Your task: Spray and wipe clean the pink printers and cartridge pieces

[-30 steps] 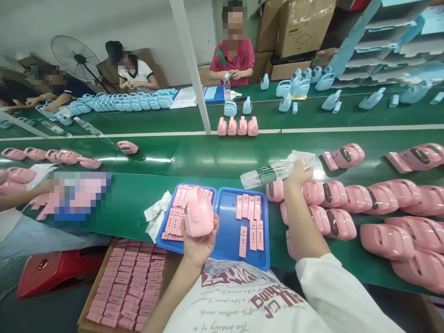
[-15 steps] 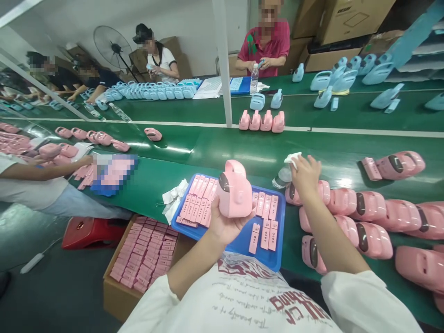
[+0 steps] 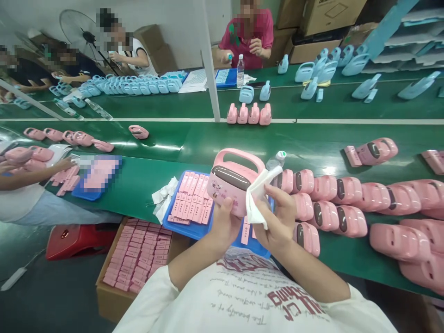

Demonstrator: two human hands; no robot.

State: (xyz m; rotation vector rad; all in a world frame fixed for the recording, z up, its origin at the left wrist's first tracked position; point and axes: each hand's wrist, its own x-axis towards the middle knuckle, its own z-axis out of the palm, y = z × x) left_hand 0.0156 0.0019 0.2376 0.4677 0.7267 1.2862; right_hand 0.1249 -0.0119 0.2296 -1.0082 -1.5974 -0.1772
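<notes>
A long green counter [image 3: 142,178] runs across the view, with a glossy green strip [image 3: 208,143] beyond it and a second green work surface on the far side, where blue handled units [image 3: 145,85] stand in a close row. A white post [image 3: 209,60] rises between the two sides. Against the pale wall at the back are a fan [image 3: 86,34] and stacked cartons; a person in a dark pink shirt [image 3: 258,39] sits at the far side, near a clear bottle [image 3: 240,71]. To the right, pink units [image 3: 326,189] line the counter in rows. Below the counter edge, an open cardboard box [image 3: 111,303] is filled with pink bars.

The pink handled case [image 3: 222,188] is held up in front of the body, above the blue tray [image 3: 192,231] with its pink bars [image 3: 194,185], dark window facing up and handle at the far side. The left hand [image 3: 224,226] clamps its lower edge, thumb on the printed front, the other fingers mostly hidden beneath. The right hand [image 3: 277,222] pinches a white cloth [image 3: 256,196] between thumb and fingers, and the cloth overlaps the case's right end.
</notes>
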